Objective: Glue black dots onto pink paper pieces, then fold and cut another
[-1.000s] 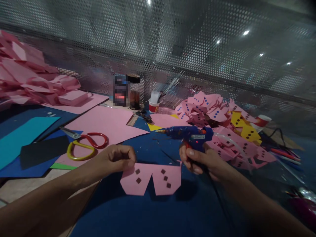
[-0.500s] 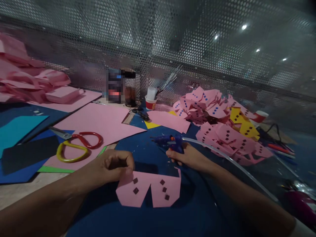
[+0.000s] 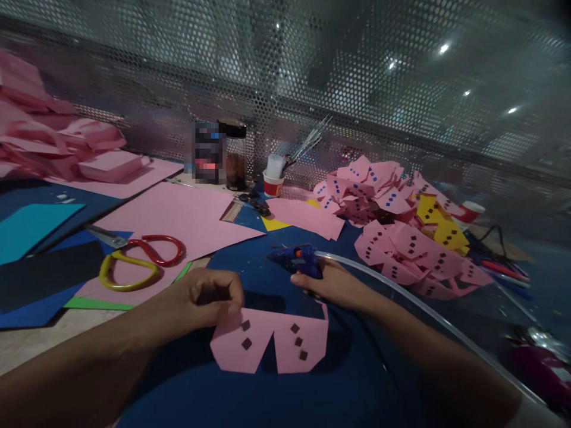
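Pinched between thumb and fingers of my left hand is the upper left corner of a pink paper cut-out. It has a wedge-shaped notch at its lower middle and small dark diamonds on both halves. My right hand is closed around a blue glue gun, whose nozzle points left above the blue work surface. A long clear glue stick runs out of the gun's back, over my right forearm. The gun stays apart from the cut-out.
Scissors with red and yellow handles lie left on pink paper. Pink cut-outs are heaped at the right. A paper cup and a jar stand near the perforated metal screen. More folded pink paper is piled far left.
My right hand has moved slightly left with the glue gun, and the glue stick has shifted with it. My left hand keeps its pinch on the cut-out, almost unmoved.
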Action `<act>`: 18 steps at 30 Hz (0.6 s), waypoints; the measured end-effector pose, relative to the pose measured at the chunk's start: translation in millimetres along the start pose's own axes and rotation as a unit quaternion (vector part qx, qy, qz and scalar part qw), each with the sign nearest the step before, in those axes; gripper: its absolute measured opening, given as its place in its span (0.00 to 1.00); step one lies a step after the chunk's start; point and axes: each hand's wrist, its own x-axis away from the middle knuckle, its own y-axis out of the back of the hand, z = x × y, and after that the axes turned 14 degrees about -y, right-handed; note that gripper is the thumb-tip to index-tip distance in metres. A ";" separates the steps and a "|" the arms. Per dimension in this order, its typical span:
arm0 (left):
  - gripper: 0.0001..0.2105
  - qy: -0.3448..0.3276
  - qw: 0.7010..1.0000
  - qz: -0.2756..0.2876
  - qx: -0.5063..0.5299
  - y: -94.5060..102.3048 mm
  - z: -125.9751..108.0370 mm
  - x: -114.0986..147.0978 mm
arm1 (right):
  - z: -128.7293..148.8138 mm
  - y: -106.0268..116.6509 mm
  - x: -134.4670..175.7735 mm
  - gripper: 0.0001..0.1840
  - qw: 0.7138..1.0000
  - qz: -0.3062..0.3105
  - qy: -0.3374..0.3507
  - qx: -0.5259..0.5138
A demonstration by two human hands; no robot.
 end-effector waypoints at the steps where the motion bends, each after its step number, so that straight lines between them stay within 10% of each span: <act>1: 0.11 -0.001 1.000 0.001 0.000 -0.2 -0.3 0.1 | 0.2 -0.4 0.1 0.29 1.000 -0.002 0.002 -0.001; 18: 0.11 0.006 1.000 -0.004 -0.002 1.6 2.1 0.5 | 1.0 -4.2 -0.8 0.25 0.999 -0.030 0.018 0.024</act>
